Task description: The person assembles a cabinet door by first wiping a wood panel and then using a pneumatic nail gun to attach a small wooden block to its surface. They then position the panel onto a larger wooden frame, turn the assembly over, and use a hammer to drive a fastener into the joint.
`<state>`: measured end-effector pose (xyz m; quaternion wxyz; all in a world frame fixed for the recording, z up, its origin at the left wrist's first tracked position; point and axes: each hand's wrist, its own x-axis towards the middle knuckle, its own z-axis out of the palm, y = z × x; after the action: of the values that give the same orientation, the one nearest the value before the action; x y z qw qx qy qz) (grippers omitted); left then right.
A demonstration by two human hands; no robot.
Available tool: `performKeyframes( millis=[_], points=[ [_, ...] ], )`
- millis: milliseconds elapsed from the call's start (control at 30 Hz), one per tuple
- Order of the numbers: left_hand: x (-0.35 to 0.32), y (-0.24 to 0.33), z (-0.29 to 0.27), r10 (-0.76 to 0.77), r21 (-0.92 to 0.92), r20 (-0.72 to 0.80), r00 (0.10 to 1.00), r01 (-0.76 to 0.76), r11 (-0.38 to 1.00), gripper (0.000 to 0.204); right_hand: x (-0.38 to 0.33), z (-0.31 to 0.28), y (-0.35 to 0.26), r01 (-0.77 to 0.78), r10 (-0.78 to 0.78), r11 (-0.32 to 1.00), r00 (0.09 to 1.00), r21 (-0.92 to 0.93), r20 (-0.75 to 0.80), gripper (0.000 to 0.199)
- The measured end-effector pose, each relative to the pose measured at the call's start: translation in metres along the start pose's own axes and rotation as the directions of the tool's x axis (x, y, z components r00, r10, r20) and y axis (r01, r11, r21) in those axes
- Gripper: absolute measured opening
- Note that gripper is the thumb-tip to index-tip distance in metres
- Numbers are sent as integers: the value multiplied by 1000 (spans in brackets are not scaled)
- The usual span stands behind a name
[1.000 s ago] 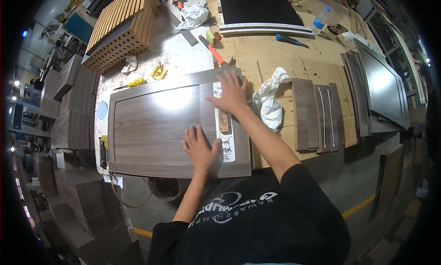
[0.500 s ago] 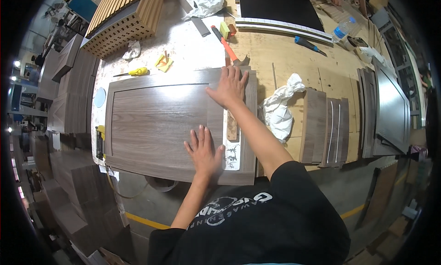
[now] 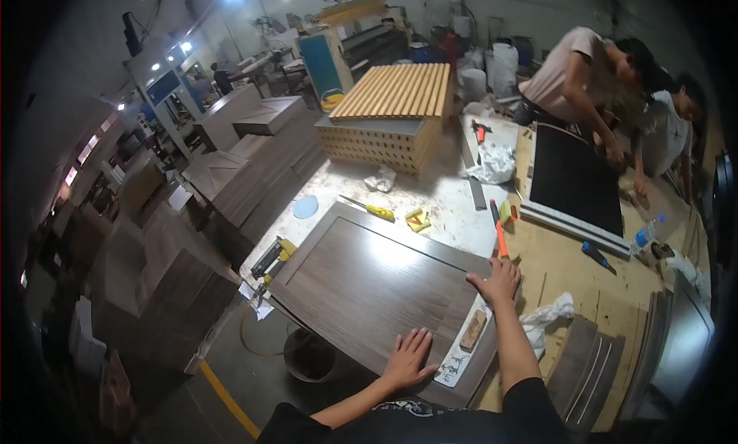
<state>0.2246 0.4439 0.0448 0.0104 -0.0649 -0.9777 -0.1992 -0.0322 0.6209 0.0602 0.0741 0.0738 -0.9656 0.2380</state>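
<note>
A grey-brown wood-grain cabinet door (image 3: 361, 279) with a recessed centre lies flat on the workbench. My left hand (image 3: 407, 361) rests on its near part, fingers spread, thumb by a white strip (image 3: 450, 369). That strip lies along the door's right side, with handwriting on it and a small wooden block (image 3: 473, 330) on top. At the far right corner, my right hand (image 3: 500, 282) lies with fingers apart over the door frame and the strip's upper end. Just beyond that hand is an orange-handled hammer (image 3: 501, 240), its head partly hidden.
A yellow screwdriver (image 3: 380, 212) and a yellow-black tool (image 3: 275, 258) lie around the door. Crumpled white wrapping (image 3: 544, 321) and wood strips (image 3: 588, 375) are at right. A slatted wooden stack (image 3: 392, 121) stands behind. Two people work by a black panel (image 3: 576, 179).
The view has tilted up and swung left, bringing the workshop and the two people into sight. Both hands stay spread on the door, and the white strip keeps its place along the door's right side.
</note>
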Motion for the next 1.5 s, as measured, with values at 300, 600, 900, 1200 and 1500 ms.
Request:
performKeyframes(
  millis=[300,600,900,1200,1500],
  points=[
    [-22,-7,-5,135,-18,-80,988,-137,990,73,8,7,25,-162,148,986,967,50,209,69],
    [-18,-2,-6,118,2,-96,988,-118,993,72,6,18,29,-83,90,995,984,-51,154,75],
    [-17,-14,-8,200,-42,60,978,-198,979,76,-56,-3,32,-105,77,919,993,380,89,91],
    [93,-39,0,357,-91,-89,930,-365,927,59,-235,-29,-78,-486,512,857,838,-171,187,132],
    [153,-28,17,404,24,11,915,-404,914,66,-234,-27,-82,-544,569,822,786,-166,242,140]
  ],
)
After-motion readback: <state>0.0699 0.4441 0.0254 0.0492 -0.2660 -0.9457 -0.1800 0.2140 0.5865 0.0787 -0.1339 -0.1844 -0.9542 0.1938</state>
